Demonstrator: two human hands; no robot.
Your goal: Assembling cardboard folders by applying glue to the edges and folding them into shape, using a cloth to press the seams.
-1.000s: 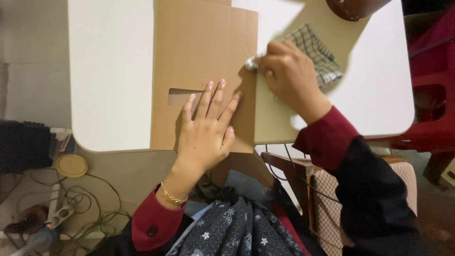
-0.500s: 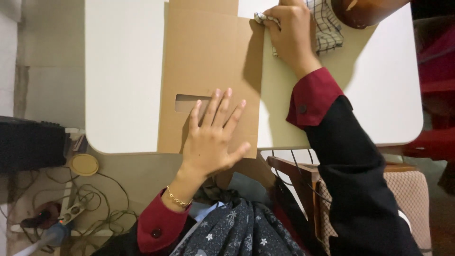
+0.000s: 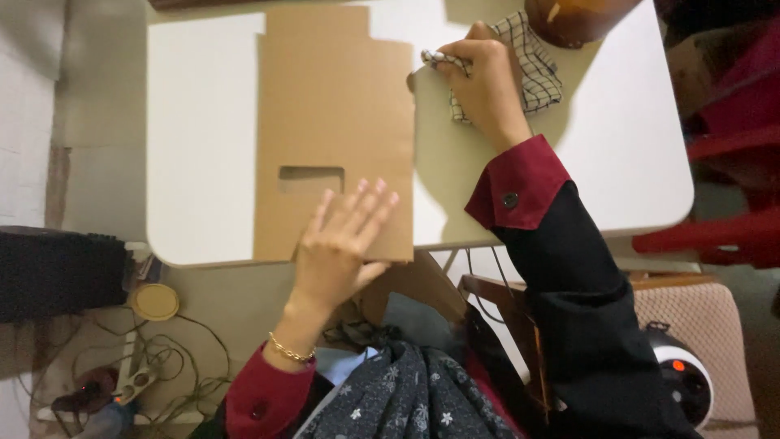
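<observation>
Two hands share the work — the left hand (image 3: 337,248), fingers spread flat, pins the cardboard sheet (image 3: 333,122) on the white table (image 3: 195,122); the right hand (image 3: 483,85), fingers clenched around a checked cloth (image 3: 536,69), presses it beside the sheet's edge — seemingly mid-wipe; further wiping needs steady pressure.

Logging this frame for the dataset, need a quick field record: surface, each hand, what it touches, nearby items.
surface: white table with rounded corners
main item: flat cardboard sheet with a rectangular cut-out, lying on the table
left hand: open, palm flat on the sheet's near edge, fingers spread
right hand: closed on a checked cloth, pressed to the table beside the sheet's right edge
far edge: brown rounded object, partly out of view
floor, left: cables and a round yellow lid
</observation>
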